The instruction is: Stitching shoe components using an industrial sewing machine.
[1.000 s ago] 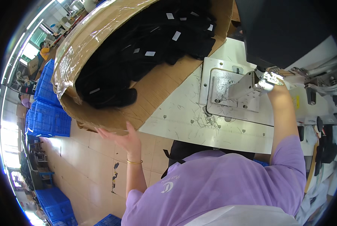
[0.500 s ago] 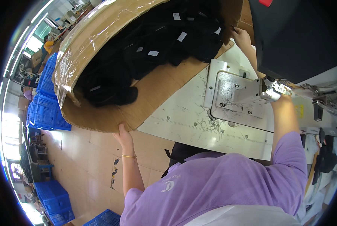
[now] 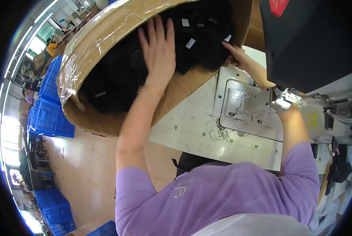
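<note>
Large cardboard box [image 3: 105, 47] with clear tape on its rim, full of black garments [image 3: 121, 74] bearing small white tags [image 3: 190, 43], left hand [image 3: 159, 49] spread flat on them, right hand [image 3: 236, 55] curled at the pile's edge, grip unclear, blue crates [image 3: 48, 106] on the floor.

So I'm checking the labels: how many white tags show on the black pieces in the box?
5: three between the hands, two fainter at the top; a pale patch lower left may be another, more probably hidden.

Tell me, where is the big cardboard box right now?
In the head view the cardboard box sits upper left, beside the white sewing table; it holds black fabric pieces, with the left hand pressed on them.
</note>
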The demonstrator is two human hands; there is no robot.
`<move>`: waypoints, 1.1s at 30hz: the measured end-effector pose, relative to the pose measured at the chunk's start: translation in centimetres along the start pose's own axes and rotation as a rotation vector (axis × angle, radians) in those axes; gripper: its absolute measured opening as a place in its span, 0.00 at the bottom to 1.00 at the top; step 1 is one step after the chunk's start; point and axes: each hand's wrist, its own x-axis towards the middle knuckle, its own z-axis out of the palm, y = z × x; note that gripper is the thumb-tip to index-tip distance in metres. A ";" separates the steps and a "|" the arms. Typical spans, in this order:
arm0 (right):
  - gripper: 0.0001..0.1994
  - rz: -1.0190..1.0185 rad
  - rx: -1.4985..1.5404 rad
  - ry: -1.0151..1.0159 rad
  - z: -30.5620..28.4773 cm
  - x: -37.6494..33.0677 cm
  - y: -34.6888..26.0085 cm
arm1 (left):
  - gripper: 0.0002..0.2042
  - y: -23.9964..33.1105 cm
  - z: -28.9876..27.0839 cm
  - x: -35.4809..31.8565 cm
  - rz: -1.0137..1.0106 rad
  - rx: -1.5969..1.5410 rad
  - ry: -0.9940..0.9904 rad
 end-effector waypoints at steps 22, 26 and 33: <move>0.16 0.031 0.060 -0.168 2.8 -9.9 -1.0 | 0.22 0.6 1.0 -9.3 0.118 -0.211 -0.094; 0.14 0.092 0.005 -0.332 3.0 -14.4 -2.7 | 0.30 0.1 -1.1 -14.6 0.151 -0.357 -0.185; 0.18 0.106 -0.594 -0.619 1.0 -16.7 -6.5 | 0.33 1.5 -4.1 -17.9 0.237 -0.514 -0.449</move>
